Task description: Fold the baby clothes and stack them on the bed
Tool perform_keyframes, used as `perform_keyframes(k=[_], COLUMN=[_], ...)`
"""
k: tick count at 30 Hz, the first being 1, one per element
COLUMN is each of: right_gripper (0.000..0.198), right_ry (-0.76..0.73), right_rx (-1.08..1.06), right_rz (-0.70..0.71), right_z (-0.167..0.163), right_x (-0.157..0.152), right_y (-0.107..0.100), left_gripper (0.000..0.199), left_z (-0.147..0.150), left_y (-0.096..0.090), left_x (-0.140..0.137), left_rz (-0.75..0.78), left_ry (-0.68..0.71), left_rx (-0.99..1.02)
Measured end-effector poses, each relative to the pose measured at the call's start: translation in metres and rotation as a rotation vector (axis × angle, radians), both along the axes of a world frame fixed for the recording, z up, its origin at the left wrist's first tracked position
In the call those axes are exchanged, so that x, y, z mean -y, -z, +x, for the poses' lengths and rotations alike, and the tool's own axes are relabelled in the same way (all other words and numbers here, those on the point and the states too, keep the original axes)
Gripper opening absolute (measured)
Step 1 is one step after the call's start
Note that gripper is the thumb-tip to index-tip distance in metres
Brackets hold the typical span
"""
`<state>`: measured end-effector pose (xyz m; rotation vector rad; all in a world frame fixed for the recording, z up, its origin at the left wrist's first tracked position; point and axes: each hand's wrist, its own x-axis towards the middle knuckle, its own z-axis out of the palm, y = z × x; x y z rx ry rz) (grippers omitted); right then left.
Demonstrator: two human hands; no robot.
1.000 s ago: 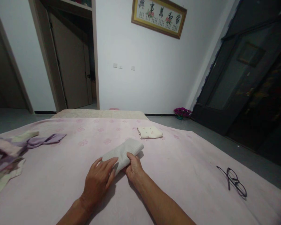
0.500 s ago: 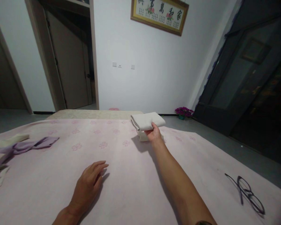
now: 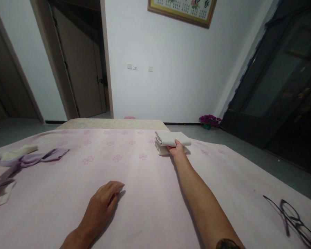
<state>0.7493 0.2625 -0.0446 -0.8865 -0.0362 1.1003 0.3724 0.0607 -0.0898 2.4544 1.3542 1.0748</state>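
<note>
My right hand (image 3: 176, 149) reaches out to the far side of the pink flowered sheet (image 3: 145, 186). Its thumb lies on top of a folded white cloth (image 3: 171, 137), with the fingers underneath at the near edge. Directly below is another folded off-white cloth (image 3: 161, 150), and the upper one rests on it or just above it; I cannot tell which. Closer to me, my left hand (image 3: 102, 202) is low over the sheet with its fingers loosely stretched and nothing in them. A dark band sits on my right forearm.
Crumpled lilac, cream and pink cloths (image 3: 18, 164) lie at the left edge. Black-framed glasses (image 3: 292, 218) rest at the lower right. Beyond the sheet's far edge stands a beige surface (image 3: 111, 123); purple flowers (image 3: 209, 120) are by the wall.
My right hand has lowered the folded white cloth onto or close to the cloth beneath. The left hand has barely moved. The whole view has shifted slightly.
</note>
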Motion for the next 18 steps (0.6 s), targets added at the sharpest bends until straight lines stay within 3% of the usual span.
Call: perform_keyframes(k=[6,14,18], right_gripper=[0.032,0.021,0.021], right_ry=[-0.024,-0.140,-0.214], right_rx=[0.010,0.089,0.153], right_rz=[-0.064,-0.075,-0.016], right_z=[0.002,0.007,0.006], right_x=[0.012,0.033,0.044], right_y=[0.013,0.009,0.010], left_gripper=[0.030,0.030,0.030], left_z=[-0.001,0.000,0.001], left_y=[0.003,0.004,0.003], left_x=[0.000,-0.001,-0.001], left_rz=[-0.049,-0.098,-0.100], left_ry=[0.026,0.033,0.034], left_rx=[-0.003,-0.037,-0.048])
